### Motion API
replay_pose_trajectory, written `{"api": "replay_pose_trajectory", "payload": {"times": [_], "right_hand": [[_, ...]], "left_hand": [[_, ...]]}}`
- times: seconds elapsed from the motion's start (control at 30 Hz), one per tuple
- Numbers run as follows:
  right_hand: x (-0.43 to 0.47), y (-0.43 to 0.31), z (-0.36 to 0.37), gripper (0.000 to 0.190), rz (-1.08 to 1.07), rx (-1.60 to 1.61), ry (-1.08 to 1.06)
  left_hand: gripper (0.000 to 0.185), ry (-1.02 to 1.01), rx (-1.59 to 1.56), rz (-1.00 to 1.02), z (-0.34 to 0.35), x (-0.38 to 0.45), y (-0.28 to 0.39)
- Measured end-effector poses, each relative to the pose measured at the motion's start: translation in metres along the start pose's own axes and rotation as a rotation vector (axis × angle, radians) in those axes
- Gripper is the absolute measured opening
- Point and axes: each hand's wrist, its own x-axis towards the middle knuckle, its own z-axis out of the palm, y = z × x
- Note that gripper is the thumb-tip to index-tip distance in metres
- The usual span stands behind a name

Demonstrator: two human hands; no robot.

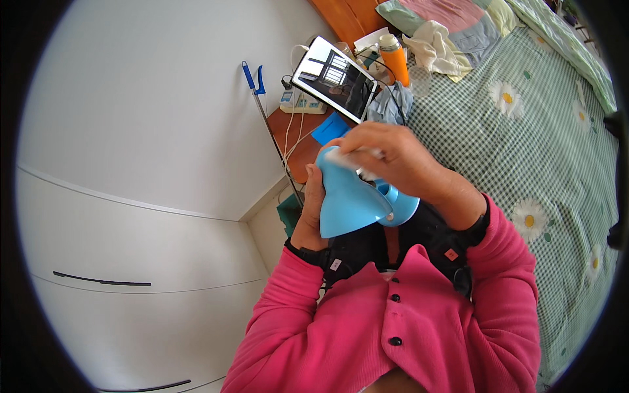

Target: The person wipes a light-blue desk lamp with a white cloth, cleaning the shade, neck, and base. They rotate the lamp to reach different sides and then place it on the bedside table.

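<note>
A light-blue desk lamp is in front of me, its flared shade [346,201] tilted with the wide rim towards me. My left hand [314,196] holds the shade from its left side, thumb along the edge. Bent over the narrow top of the shade, my right hand [385,150] grips a blurred white cloth or tissue [344,158] that touches the blue surface. The lamp's round blue base [407,209] shows behind the shade, below my right wrist. What joins shade and base is mostly hidden.
On a wooden bedside table [282,130] lie a white-framed tablet [336,78], a power strip [309,104], cables and a blue card [330,128]. An orange bottle [394,61] stands behind. A long-handled tool [263,110] leans at the wall. The bed [555,162] is at right.
</note>
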Motion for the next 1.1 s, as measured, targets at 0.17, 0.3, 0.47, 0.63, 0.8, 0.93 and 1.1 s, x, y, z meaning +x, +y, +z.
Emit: {"api": "replay_pose_trajectory", "payload": {"times": [0.17, 0.3, 0.47, 0.63, 0.8, 0.93, 1.1], "right_hand": [[0.015, -0.004, 0.022, 0.014, -0.305, -0.404, -0.231], [0.023, 0.032, 0.007, 0.014, -0.376, -0.756, -0.117], [-0.032, 0.064, -0.016, 0.017, 0.398, -0.197, -0.128], [-0.100, 0.083, -0.032, 0.030, 0.893, 0.339, 0.217], [-0.141, 0.095, -0.030, 0.042, 0.914, 0.805, 0.246], [-0.149, 0.103, -0.013, 0.039, 0.915, 0.909, 0.355], [-0.137, 0.109, -0.002, 0.026, 0.839, 0.971, 0.315]], "left_hand": [[0.079, 0.059, -0.108, -0.054, 0.010, -0.001, 0.004], [0.080, 0.164, 0.156, -0.068, 0.015, -0.005, 0.008], [0.087, 0.007, 0.134, 0.106, 0.006, 0.004, 0.003], [0.087, -0.065, 0.164, 0.192, -0.004, 0.007, -0.007], [0.076, 0.040, 0.206, 0.227, -0.002, 0.011, -0.007], [0.071, 0.043, 0.194, 0.165, 0.006, 0.014, -0.005], [0.072, 0.041, 0.216, 0.145, 0.011, 0.013, -0.002]]}}
